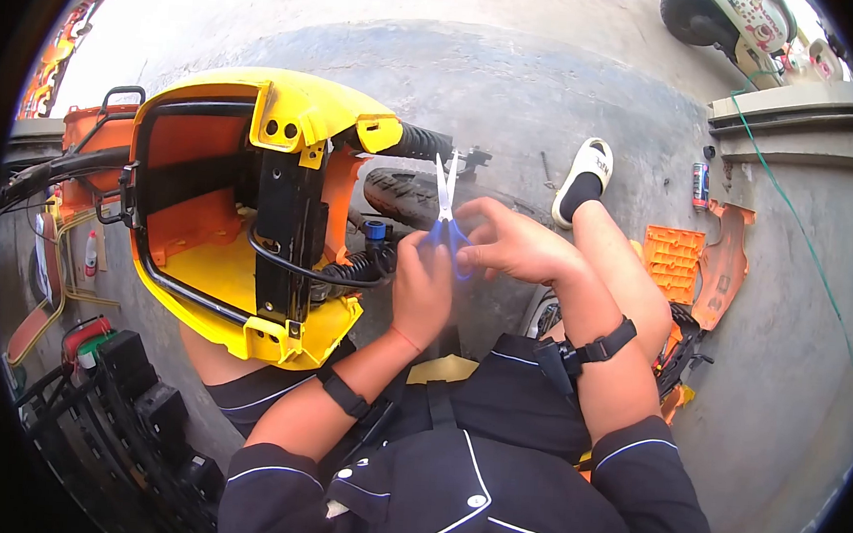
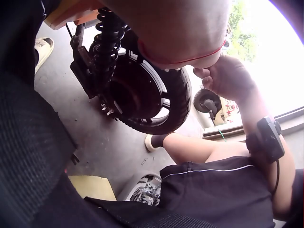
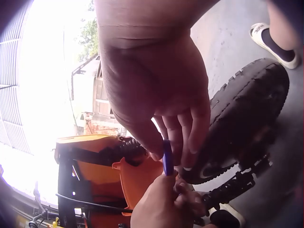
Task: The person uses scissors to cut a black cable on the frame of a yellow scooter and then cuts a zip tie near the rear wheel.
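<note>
A pair of scissors [image 1: 444,204] with blue handles is held up in front of the chest, blades slightly parted and pointing away from the body. My left hand [image 1: 423,291] grips one handle from below. From the other side, my right hand [image 1: 521,243] pinches the blue handle between thumb and fingers, as the right wrist view shows at the handle [image 3: 167,159]. Left of the hands stands a yellow and orange vehicle body [image 1: 305,103] on a black frame. Its knobby tyre [image 1: 402,195] lies just beyond the scissors. In the left wrist view the scissors are hidden behind my wrist.
Black coil springs [image 2: 108,42] sit beside the wheel. To the right on the floor are an orange crate-like panel [image 1: 669,262], an orange curved cover [image 1: 724,265] and a spray can [image 1: 700,186]. Black parts [image 1: 130,405] stand lower left. A green cord [image 1: 792,201] runs along the right.
</note>
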The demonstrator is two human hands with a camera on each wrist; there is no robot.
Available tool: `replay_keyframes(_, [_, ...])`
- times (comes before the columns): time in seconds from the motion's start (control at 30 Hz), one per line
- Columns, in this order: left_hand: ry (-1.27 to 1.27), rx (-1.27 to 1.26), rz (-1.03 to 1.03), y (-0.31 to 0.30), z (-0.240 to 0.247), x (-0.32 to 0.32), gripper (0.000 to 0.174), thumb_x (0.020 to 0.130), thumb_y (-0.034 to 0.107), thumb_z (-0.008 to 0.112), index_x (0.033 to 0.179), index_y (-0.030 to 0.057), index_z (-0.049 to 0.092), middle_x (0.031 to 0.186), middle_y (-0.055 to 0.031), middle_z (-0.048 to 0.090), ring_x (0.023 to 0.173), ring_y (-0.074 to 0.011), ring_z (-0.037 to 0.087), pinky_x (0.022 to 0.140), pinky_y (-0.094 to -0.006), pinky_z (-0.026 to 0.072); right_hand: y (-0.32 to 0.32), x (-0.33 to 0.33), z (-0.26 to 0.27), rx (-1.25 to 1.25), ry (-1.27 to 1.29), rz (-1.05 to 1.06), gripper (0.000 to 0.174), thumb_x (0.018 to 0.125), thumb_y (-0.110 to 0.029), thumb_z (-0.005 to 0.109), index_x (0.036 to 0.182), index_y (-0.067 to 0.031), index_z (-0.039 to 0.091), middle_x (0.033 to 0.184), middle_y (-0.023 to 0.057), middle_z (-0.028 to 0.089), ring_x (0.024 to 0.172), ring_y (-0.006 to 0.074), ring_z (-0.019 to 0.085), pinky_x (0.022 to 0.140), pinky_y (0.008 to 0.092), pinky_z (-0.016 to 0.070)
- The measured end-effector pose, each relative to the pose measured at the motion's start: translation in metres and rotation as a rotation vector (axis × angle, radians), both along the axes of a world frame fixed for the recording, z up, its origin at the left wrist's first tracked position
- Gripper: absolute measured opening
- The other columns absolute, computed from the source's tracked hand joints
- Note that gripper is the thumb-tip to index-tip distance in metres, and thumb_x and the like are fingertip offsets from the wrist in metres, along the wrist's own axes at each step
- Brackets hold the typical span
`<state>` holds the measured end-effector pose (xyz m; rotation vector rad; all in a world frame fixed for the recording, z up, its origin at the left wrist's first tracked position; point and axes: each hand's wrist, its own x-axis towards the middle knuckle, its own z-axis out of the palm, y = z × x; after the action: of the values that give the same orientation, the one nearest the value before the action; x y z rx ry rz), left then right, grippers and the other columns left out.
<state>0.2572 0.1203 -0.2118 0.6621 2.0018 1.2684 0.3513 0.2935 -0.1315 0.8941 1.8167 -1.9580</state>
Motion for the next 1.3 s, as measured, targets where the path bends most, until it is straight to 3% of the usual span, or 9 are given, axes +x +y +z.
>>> replay_keyframes(0.17, [0.039, -0.085, -0.023, 0.000, 0.005, 0.003, 0.037, 0.096, 0.025, 0.058, 0.120, -0.0016, 0.048, 0.110, -0.0259, 0.061, 0.103, -0.0412, 0.062, 0.088, -0.0453, 0.0473, 0.020, 0.010, -0.026, 0.023, -0.032, -0.313, 0.037, 0.094, -0.010, 0.060, 0.129, 0.0000, 0.051, 0.097, 0.0094, 0.067, 0.080, 0.0135, 0.064, 0.068, 0.0281, 0.0519])
replay_keyframes(0.3, [0.026, -0.137, -0.070, -0.001, 0.013, 0.009, 0.037, 0.096, 0.026, 0.058, 0.120, -0.0006, 0.049, 0.108, -0.0264, 0.062, 0.102, -0.0421, 0.062, 0.088, -0.0461, 0.0470, 0.022, 0.009, -0.047, 0.351, 0.016, -0.453, 0.022, 0.091, -0.011, 0.058, 0.110, -0.0025, 0.066, 0.093, 0.0090, 0.071, 0.082, 0.0158, 0.068, 0.071, 0.0327, 0.0530])
replay_keyframes(0.43, [0.030, -0.123, -0.059, -0.003, 0.009, 0.009, 0.038, 0.096, 0.027, 0.059, 0.120, -0.0003, 0.049, 0.104, -0.0259, 0.063, 0.098, -0.0417, 0.063, 0.083, -0.0458, 0.0483, 0.011, 0.000, -0.055, 0.630, -0.020, -0.426, 0.023, 0.090, -0.020, 0.062, 0.106, -0.0038, 0.068, 0.099, 0.0163, 0.071, 0.094, 0.0297, 0.068, 0.084, 0.0372, 0.0518])
replay_keyframes(0.67, [-0.024, -0.104, -0.027, 0.004, 0.002, -0.005, 0.040, 0.098, 0.031, 0.056, 0.120, -0.0018, 0.052, 0.100, -0.0241, 0.065, 0.092, -0.0378, 0.064, 0.081, -0.0440, 0.0493, 0.004, -0.018, -0.051, 0.668, 0.068, -0.368, 0.021, 0.089, -0.022, 0.067, 0.100, -0.0038, 0.069, 0.098, 0.0143, 0.068, 0.097, 0.0326, 0.064, 0.086, 0.0405, 0.0504])
replay_keyframes(0.73, [-0.016, -0.100, -0.008, 0.003, -0.001, -0.006, 0.041, 0.098, 0.031, 0.055, 0.121, -0.0019, 0.051, 0.100, -0.0228, 0.065, 0.091, -0.0364, 0.064, 0.081, -0.0434, 0.0494, -0.002, -0.020, -0.055, 1.198, 0.265, -0.277, 0.021, 0.085, -0.024, 0.072, 0.096, -0.0062, 0.071, 0.095, 0.0111, 0.066, 0.099, 0.0309, 0.060, 0.089, 0.0418, 0.0472])
replay_keyframes(0.83, [-0.086, -0.068, 0.002, 0.003, -0.003, -0.005, 0.041, 0.098, 0.030, 0.055, 0.123, -0.0023, 0.050, 0.098, -0.0179, 0.065, 0.089, -0.0302, 0.064, 0.082, -0.0410, 0.0496, -0.006, -0.019, -0.042, 1.348, 0.187, -0.129, 0.019, 0.080, -0.024, 0.075, 0.090, -0.0088, 0.071, 0.094, 0.0081, 0.065, 0.100, 0.0280, 0.057, 0.088, 0.0416, 0.0444])
replay_keyframes(1.0, [-0.694, -0.001, 0.062, 0.010, 0.014, -0.007, 0.032, 0.103, 0.023, 0.049, 0.127, 0.0024, 0.050, 0.087, -0.0036, 0.057, 0.067, -0.0089, 0.054, 0.062, -0.0281, 0.0472, -0.013, -0.011, -0.036, 1.406, 0.086, 0.009, 0.023, 0.079, -0.029, 0.075, 0.082, -0.0076, 0.069, 0.086, 0.0073, 0.066, 0.091, 0.0266, 0.059, 0.082, 0.0408, 0.0437])
replay_keyframes(1.17, [-0.898, 0.086, -0.001, 0.011, 0.018, -0.010, 0.031, 0.105, 0.026, 0.045, 0.125, 0.0035, 0.052, 0.090, -0.0038, 0.059, 0.068, -0.0118, 0.056, 0.064, -0.0279, 0.0483, -0.019, -0.016, -0.003, 1.145, -0.150, 0.189, 0.037, 0.080, -0.040, 0.073, 0.086, -0.0042, 0.067, 0.081, 0.0122, 0.068, 0.081, 0.0303, 0.064, 0.078, 0.0445, 0.0468])
replay_keyframes(1.3, [-0.990, 0.106, -0.041, 0.009, 0.026, 0.000, 0.032, 0.106, 0.032, 0.044, 0.122, 0.0057, 0.054, 0.093, -0.0040, 0.060, 0.076, -0.0132, 0.060, 0.070, -0.0274, 0.0496, -0.027, -0.011, 0.009, 0.761, -0.285, 0.104, 0.048, 0.082, -0.042, 0.067, 0.108, -0.0018, 0.065, 0.093, 0.0195, 0.071, 0.093, 0.0368, 0.068, 0.084, 0.0443, 0.0508])
